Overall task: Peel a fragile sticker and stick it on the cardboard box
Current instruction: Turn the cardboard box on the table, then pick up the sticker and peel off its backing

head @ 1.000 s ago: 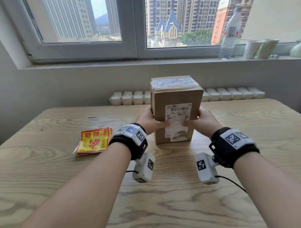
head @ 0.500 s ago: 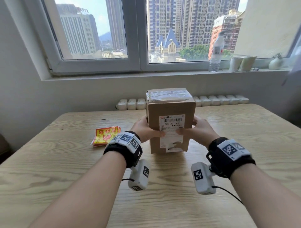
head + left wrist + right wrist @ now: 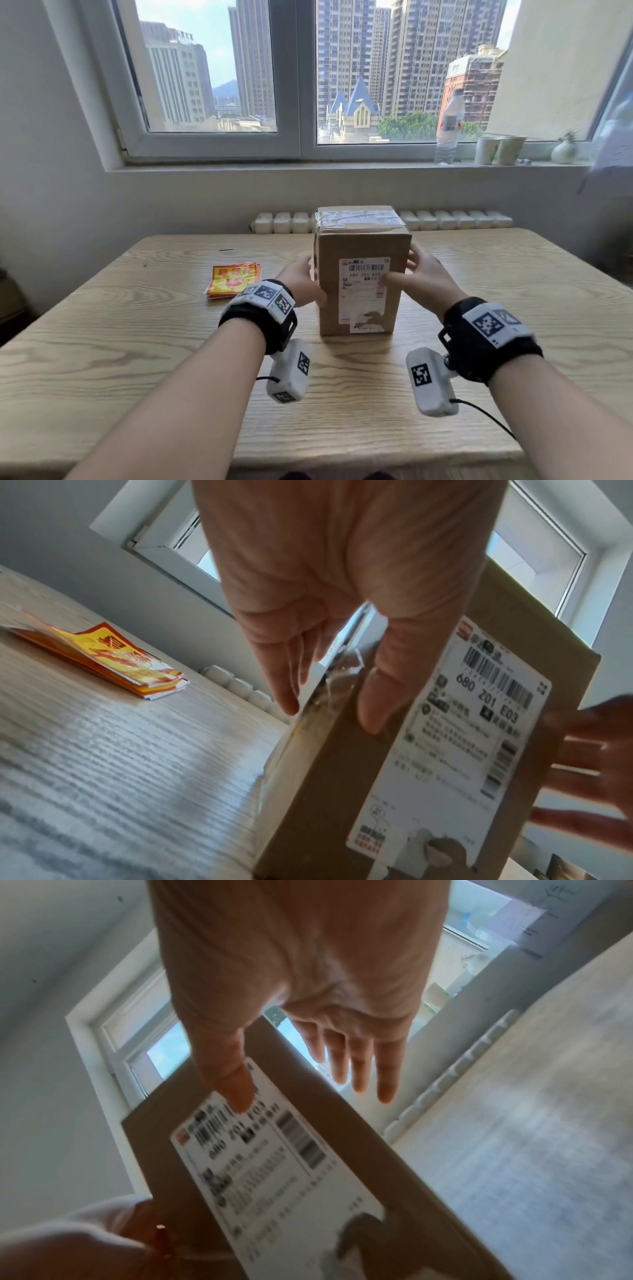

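A brown cardboard box [image 3: 359, 245] stands upright on the wooden table [image 3: 137, 342], its white shipping label [image 3: 363, 291] facing me. My left hand [image 3: 313, 282] lies at its left edge with straight fingers; the left wrist view shows the thumb [image 3: 373, 715] resting on the front face of the box [image 3: 325, 791]. My right hand [image 3: 402, 269] hovers at the right edge with its fingers [image 3: 359, 1074] spread and straight, off the box's side, and its thumb [image 3: 236, 1091] over the label [image 3: 274, 1164]. A stack of red-and-yellow fragile stickers [image 3: 234, 279] lies left of the box.
Behind the table runs a white radiator [image 3: 284, 222] under the window sill. On the sill stand a water bottle [image 3: 448, 126], two paper cups [image 3: 500, 150] and a small vase [image 3: 563, 150]. Bare tabletop lies in front of the box and to its right.
Both hands have loosened from their grip on the box. The right fingers have spread away from its side. My head has pulled back and tilted up.
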Available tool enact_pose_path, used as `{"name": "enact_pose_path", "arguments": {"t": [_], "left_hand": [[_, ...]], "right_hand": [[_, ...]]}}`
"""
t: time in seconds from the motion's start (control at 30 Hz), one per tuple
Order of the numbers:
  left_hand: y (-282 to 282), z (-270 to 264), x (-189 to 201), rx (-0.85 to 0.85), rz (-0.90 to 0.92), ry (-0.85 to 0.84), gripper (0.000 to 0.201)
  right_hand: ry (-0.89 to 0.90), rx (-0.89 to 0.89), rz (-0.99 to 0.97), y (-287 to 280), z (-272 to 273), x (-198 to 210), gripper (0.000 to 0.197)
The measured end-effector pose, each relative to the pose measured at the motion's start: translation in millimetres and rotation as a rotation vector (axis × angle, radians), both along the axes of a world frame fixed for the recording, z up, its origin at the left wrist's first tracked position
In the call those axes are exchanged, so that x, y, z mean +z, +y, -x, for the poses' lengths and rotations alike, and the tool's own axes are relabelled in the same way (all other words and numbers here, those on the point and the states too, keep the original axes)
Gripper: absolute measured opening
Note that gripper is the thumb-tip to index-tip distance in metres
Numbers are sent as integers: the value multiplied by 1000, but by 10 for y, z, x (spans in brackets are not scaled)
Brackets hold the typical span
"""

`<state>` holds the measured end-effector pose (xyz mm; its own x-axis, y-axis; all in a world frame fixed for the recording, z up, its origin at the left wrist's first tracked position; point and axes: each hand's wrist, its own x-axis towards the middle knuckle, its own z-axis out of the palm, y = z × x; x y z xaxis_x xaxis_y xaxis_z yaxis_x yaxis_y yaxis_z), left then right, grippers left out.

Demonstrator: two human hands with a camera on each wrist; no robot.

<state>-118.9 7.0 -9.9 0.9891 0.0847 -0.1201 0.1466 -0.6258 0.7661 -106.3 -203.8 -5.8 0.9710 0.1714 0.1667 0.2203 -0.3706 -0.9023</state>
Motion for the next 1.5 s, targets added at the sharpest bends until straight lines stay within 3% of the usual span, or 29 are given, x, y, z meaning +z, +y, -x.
{"name": "enact_pose_path", "arguments": {"t": [0.07, 0.17, 0.23, 0.3, 0.47, 0.67, 0.9, 1.0, 1.13, 1.33, 1.4, 1.47, 1.5], "left_hand": [[94, -7, 34, 48, -38, -27, 96], [300, 8, 70, 112, -85, -92, 79], [483, 39, 82, 150, -91, -107, 69], [687, 82, 65, 204, -93, -116, 62], [1214, 172, -66, 367, -94, -91, 50], [1662, 63, -266, 440, -102, -29, 48], [1866, -264, -418, 427, -183, 37, 52], [1909, -382, -498, 444, -154, 86, 50], [1942, -456, -573, 539, -50, 61, 46], [1987, -495, -678, 661, 157, 33, 54], [1995, -464, -694, 673, 170, 19, 42], [1978, -423, -679, 679, 175, -6, 10], [1977, -414, -679, 672, 189, -14, 11]], "right_hand": [[-161, -81, 3, 39, 92, 197, 76], [-456, -218, 9, 215, 250, 494, 64], [-621, -206, 29, 452, 349, 647, 52], [-672, -100, 52, 757, 413, 715, 40], [-535, 184, 342, 1592, 268, 463, 30], [-313, 263, 736, 2122, -183, -164, 35], [-159, 375, 1001, 2486, -555, -502, 55], [-65, 439, 1047, 2546, -596, -584, 56], [-76, 416, 1034, 2570, -671, -624, 48], [-85, 422, 996, 2556, -687, -619, 47], [-82, 426, 967, 2544, -683, -618, 50], [-83, 426, 929, 2527, -661, -604, 54], [-89, 423, 912, 2516, -644, -592, 57]]}}
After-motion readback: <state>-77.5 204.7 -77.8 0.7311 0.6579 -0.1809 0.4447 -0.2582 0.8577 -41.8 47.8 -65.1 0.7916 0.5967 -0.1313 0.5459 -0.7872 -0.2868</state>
